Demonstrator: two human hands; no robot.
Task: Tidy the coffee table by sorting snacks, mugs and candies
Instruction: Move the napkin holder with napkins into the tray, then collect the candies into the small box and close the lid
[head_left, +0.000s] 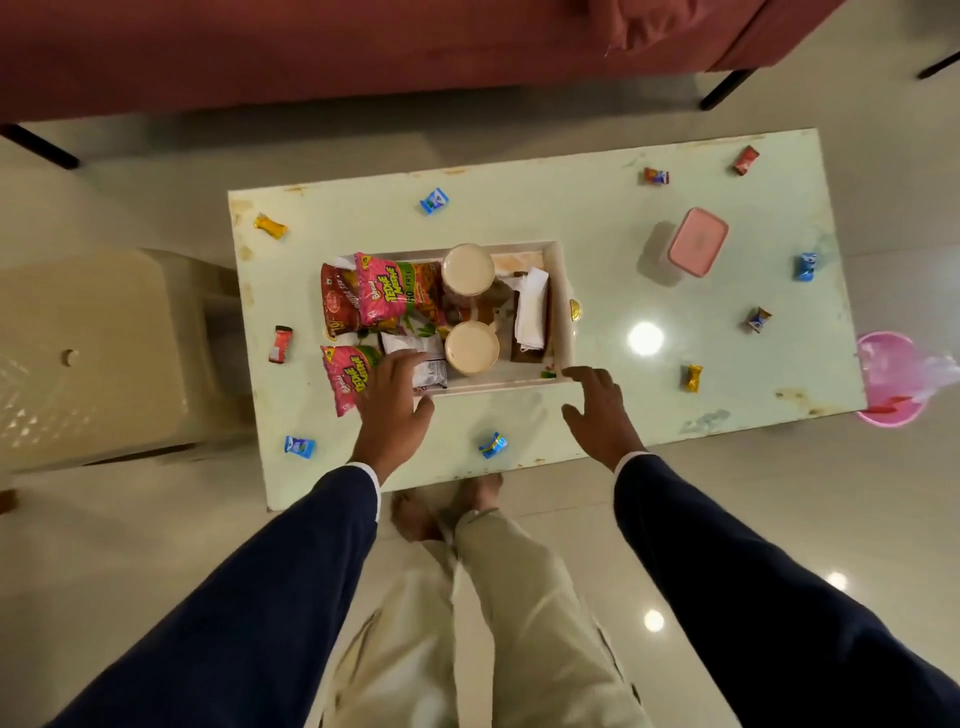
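Observation:
A white tray (563, 306) sits mid-table on the pale green coffee table (597, 218). In it lie pink and red snack packets (387, 288), two cream mugs (467, 270) and white napkins (532, 306). Another pink snack packet (345, 374) hangs over the tray's near left corner. My left hand (392, 410) hovers open over that corner, fingers spread above the packets. My right hand (597, 410) is open beside the tray's near right corner, holding nothing. Several wrapped candies (492, 445) lie scattered over the table.
A pink-lidded box (697, 241) stands on the table's right part. A pink bin with a plastic liner (891, 379) sits on the floor off the right end. A cream plastic stool (104, 353) stands left of the table, a red sofa (311, 47) beyond it.

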